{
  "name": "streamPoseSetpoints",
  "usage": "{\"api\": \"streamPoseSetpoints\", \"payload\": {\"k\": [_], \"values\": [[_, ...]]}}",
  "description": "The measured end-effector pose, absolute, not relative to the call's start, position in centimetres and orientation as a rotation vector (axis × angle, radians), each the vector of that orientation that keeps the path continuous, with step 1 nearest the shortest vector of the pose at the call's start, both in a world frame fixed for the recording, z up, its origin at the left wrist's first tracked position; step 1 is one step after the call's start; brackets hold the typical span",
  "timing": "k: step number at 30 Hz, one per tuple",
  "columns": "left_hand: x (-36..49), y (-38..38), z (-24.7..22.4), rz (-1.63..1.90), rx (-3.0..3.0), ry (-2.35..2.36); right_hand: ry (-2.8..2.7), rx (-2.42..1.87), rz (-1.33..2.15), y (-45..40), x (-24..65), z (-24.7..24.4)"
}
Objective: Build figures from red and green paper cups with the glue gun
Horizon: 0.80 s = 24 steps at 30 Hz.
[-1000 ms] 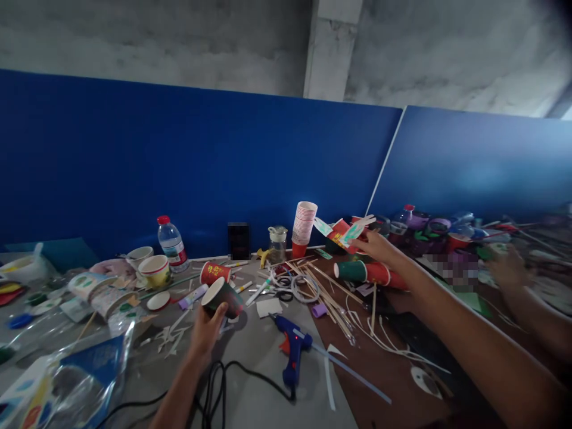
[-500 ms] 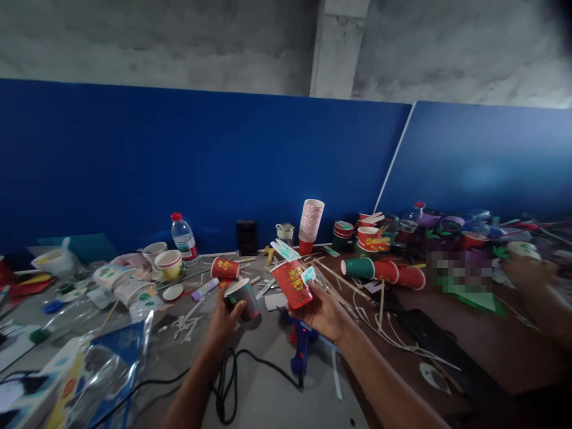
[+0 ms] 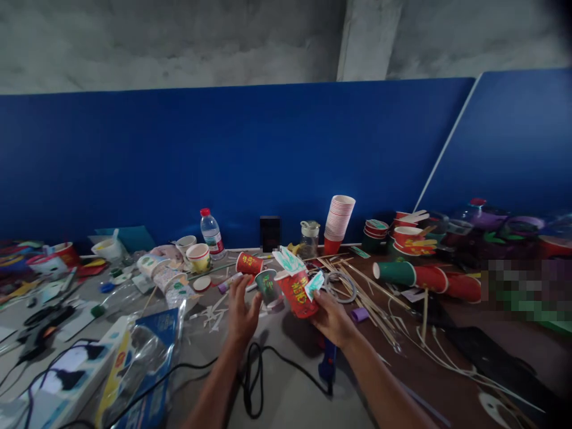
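Observation:
My right hand (image 3: 331, 319) grips a red paper cup (image 3: 298, 293) with gold lettering, tilted over the table. Green-and-white painted pieces (image 3: 289, 261) stick out at its top, and another (image 3: 314, 285) shows at its side beside my fingers. My left hand (image 3: 243, 310) is open, its fingers spread, just left of a dark green paper cup (image 3: 269, 287). That cup leans beside the held red one; whether they touch is unclear. Behind it another red cup (image 3: 249, 263) lies on its side. A blue glue gun (image 3: 328, 360) is partly hidden under my right hand.
A tall cup stack (image 3: 339, 220), glass jar (image 3: 309, 238) and water bottle (image 3: 211, 235) stand along the blue partition (image 3: 223, 161). Joined green and red cups (image 3: 429, 279) lie at right, near thin sticks (image 3: 369, 301). A black cable (image 3: 286, 357) loops in front; a power strip (image 3: 75, 375) lies left.
My left hand has let go of the green cup and opened. My right hand still holds the red cup. The view has turned left, shifting the table items rightward.

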<state>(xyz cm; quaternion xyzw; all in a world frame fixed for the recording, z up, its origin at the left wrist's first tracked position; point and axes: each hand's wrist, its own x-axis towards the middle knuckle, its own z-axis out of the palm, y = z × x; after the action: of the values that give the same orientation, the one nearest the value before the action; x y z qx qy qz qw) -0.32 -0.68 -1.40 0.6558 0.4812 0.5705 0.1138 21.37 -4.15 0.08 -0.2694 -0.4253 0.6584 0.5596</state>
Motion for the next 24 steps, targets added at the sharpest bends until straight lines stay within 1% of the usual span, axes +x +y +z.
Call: {"api": "streamPoseSetpoints", "payload": {"k": [4,6,10,15,24], "values": [[0.3,-2.1,0.0,1.636,1.875,1.024,-0.924,-0.69,1.584,-4.8,20.6,-0.3],[0.8,-2.7,0.4,1.582,1.879,0.928,-0.923,-0.726,1.585,-5.1,20.2,-0.3],[1.5,-3.4,0.3,1.493,1.866,0.937,-1.069,-0.825,1.473,-5.5,19.9,0.0],[2.0,-3.5,0.1,1.432,1.714,1.044,-1.313,-0.874,1.328,-5.5,20.1,0.0],[1.9,-2.8,0.0,1.273,1.49,1.035,-1.325,-0.951,1.036,-4.7,20.1,-1.5]]}}
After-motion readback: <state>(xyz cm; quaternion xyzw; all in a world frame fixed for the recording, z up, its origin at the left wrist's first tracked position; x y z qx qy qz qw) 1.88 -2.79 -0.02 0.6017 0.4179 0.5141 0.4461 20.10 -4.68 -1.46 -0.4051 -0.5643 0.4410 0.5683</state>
